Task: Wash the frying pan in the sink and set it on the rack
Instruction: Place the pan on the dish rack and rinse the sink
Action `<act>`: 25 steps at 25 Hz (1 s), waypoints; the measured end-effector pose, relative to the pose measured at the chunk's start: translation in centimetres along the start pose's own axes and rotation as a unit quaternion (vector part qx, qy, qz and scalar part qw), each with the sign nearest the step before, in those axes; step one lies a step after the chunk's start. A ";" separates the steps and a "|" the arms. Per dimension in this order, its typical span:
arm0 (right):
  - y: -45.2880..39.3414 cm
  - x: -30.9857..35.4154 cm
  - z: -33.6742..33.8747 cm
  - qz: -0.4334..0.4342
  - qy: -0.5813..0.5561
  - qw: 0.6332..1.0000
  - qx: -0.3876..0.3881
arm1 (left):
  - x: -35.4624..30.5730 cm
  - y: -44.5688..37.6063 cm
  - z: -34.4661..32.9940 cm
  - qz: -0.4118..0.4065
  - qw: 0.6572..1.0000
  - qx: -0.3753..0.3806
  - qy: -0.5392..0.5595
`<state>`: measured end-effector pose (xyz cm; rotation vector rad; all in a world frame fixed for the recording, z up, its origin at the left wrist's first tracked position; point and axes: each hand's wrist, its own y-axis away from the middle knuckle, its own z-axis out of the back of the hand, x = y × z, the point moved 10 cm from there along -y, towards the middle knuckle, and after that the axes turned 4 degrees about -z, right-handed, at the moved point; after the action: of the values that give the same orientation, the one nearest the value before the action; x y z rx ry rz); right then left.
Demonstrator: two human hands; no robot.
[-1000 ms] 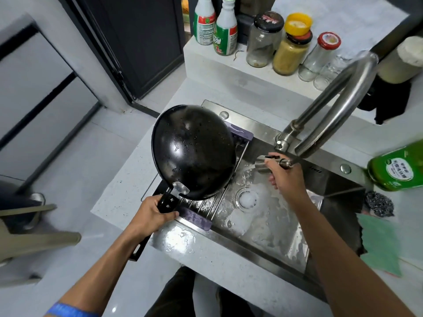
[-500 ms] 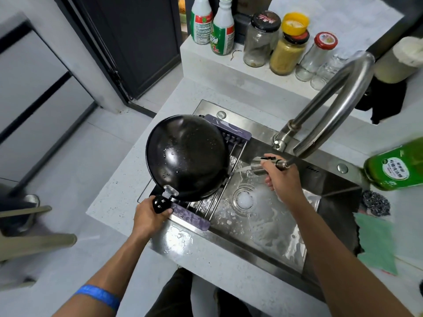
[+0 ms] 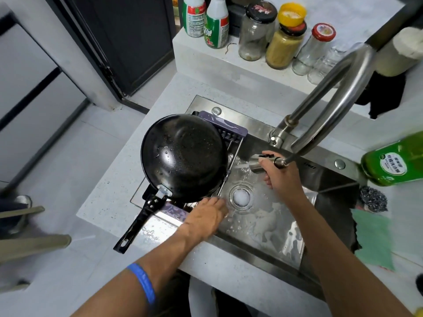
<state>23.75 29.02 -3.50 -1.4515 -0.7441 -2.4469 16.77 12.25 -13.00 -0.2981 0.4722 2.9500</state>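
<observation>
At frame centre the round black frying pan (image 3: 183,154) lies upside-down on the purple-ended wire rack (image 3: 225,133); left hand (image 3: 206,217) open beside it, right hand (image 3: 282,173) gripping the steel spray head (image 3: 259,164). Rinse foam drainward, sparing the pan.

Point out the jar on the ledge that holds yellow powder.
The jar with the yellow cap, between the black-lidded jar and the red-lidded one; both look empty.

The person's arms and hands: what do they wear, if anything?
Both forearms are bare, with no sleeves in view. The left arm carries a plain blue wristband around the forearm. The left hand and the right hand wear no gloves, and no rings or watch can be seen.
</observation>
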 end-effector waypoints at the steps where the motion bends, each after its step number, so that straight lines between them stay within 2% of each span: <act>1: -0.1 -0.4 0.3 0.002 0.011 1.000 -0.004 | -0.2 -2.5 -1.0 -0.015 0.998 0.045 -0.040; 4: -0.5 -1.3 0.7 0.001 0.030 0.999 -0.014 | 1.4 -7.1 -4.1 -0.018 0.970 0.156 -0.185; 6: -0.5 -1.2 1.1 0.007 0.029 0.999 -0.017 | 3.1 -6.9 -5.7 0.001 0.953 0.204 -0.223; 8: -0.5 -1.5 2.3 0.006 0.031 0.999 -0.037 | 3.6 -6.2 -6.0 0.014 0.953 0.204 -0.224; 11: -0.2 -2.7 5.6 0.001 0.023 0.996 -0.090 | 3.1 -5.6 -4.5 -0.020 0.964 0.191 -0.184; 15: 0.3 -4.2 8.9 -0.014 0.005 0.993 -0.119 | 0.8 -3.9 -1.0 -0.018 0.990 0.108 -0.093; 17: 0.4 -4.2 10.1 -0.012 0.033 0.991 -0.127 | -1.9 -2.1 -2.3 -0.023 0.988 0.146 -0.043; 20: 0.1 -4.3 12.5 -0.001 0.109 0.986 -0.130 | -3.9 -0.1 -4.6 -0.021 0.983 0.182 -0.033; 25: 0.1 -6.3 17.2 -0.043 0.216 0.965 -0.141 | -3.6 -0.3 -4.5 0.011 0.989 0.147 -0.006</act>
<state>40.05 37.25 -2.19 -0.9101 -0.3835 -2.8836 21.12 10.74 -16.49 -0.2405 0.9002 2.8466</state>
